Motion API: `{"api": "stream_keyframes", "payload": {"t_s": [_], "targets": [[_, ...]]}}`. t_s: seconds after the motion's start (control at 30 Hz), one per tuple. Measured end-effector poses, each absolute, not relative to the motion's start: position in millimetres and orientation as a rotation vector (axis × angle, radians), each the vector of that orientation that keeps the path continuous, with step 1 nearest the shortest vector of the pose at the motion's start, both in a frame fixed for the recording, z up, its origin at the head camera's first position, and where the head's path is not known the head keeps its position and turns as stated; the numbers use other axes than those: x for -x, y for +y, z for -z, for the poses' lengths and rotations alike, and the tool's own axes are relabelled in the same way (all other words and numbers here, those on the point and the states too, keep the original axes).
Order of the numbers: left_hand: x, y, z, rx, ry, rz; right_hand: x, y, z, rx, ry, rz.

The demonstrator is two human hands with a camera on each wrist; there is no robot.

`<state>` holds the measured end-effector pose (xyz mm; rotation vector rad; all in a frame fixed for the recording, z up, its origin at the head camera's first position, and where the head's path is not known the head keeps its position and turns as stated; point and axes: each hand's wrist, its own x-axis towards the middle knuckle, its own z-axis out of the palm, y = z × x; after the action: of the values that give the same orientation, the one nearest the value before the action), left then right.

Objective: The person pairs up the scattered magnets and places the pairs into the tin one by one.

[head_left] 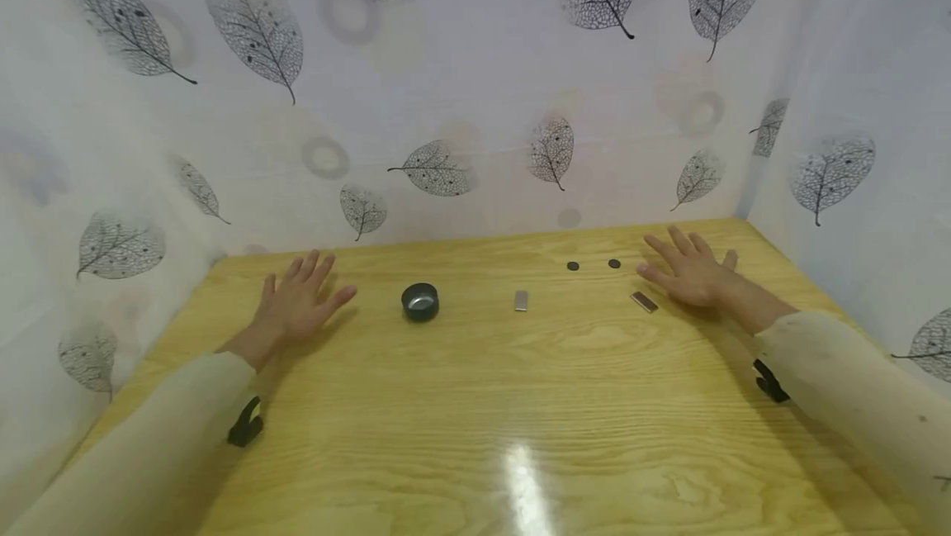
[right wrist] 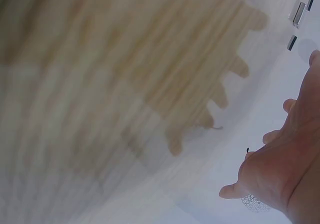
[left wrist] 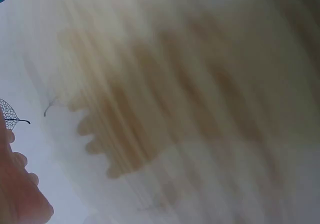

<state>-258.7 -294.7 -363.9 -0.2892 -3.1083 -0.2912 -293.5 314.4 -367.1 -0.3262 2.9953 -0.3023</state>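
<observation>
My left hand is held out palm down over the left of the table, fingers spread, with nothing in it. To its right stands a small dark round bowl with a shiny inside. Over the right side, my right hand is spread the same way and holds nothing. Just left of it lies a thin brownish rectangular piece, set at a slant. Two small dark discs lie a little farther back. A silver-grey rectangular piece is between the discs and the bowl.
The light wood-grain table carries a bright glare spot near its front. A pale curtain printed with dark leaves stands along the back and both sides. Dark bands show at the cuffs of the light sleeves.
</observation>
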Motion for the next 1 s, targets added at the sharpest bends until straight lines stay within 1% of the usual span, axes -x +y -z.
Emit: {"api": "stream_keyframes", "payload": {"t_s": [0.13, 0.6, 0.83, 1.0], "targets": [[259.9, -290.4, 363.1, 0.301, -3.109, 0.295, 294.0, 312.4, 366.1, 0.368, 3.007, 0.309], [265.6, -267.3, 366.9, 0.397, -3.057, 0.259, 293.6, 310.5, 370.6, 0.664, 3.048, 0.382], [268.0, -254.9, 370.7, 0.447, -2.999, 0.295, 293.9, 310.2, 373.0, 0.857, 2.986, 0.431], [271.1, -240.6, 371.5, 0.506, -2.928, 0.286, 291.5, 309.4, 371.2, 0.851, 2.949, 0.463]]}}
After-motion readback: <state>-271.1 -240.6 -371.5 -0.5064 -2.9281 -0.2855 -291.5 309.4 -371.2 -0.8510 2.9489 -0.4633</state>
